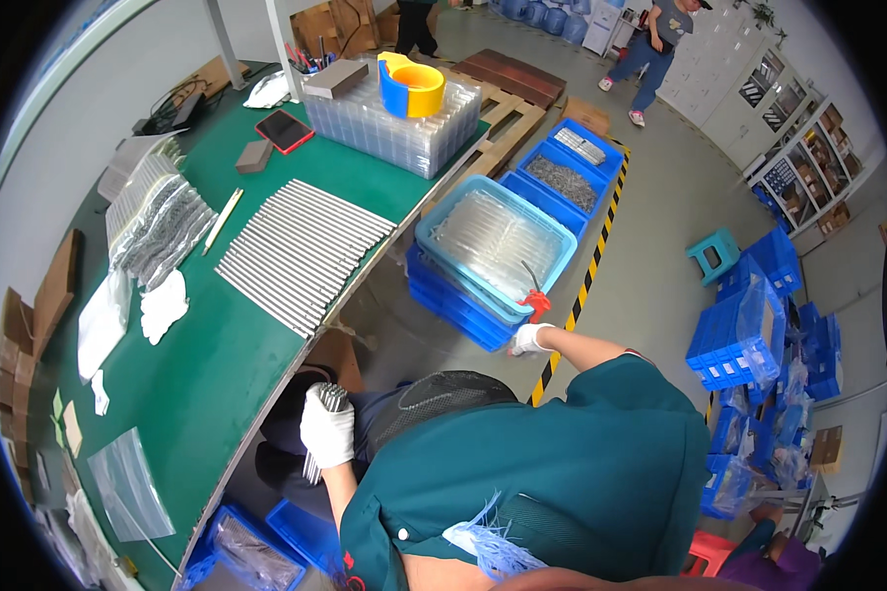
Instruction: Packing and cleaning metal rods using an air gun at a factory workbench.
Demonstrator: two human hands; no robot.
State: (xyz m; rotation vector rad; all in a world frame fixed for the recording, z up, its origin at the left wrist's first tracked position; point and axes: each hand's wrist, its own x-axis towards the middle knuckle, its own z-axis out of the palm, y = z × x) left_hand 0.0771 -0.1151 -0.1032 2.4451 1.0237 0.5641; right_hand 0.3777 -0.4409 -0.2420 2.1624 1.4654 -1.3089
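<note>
My left hand (327,429), in a white glove, is closed around a bundle of thin metal rods (333,397) beside the table's near edge, above my lap. My right hand (529,340), also gloved in white, is at the near right corner of a light blue basin (426,236). It grips a red air blow gun (536,304) whose thin bent nozzle points over the basin; the hand partly hides its handle. Clear plastic packaging (493,241) lies inside the basin. On the green table (207,384), a row of metal rods (306,254) lies side by side.
Blue crates (463,303) stand under and beyond the basin. Clear plastic boxes (384,123) with a yellow-and-blue tape dispenser (411,89) sit at the table's far end. A red-edged phone (284,131) and bubble wrap (158,222) lie nearby. Another person (660,44) is across the floor.
</note>
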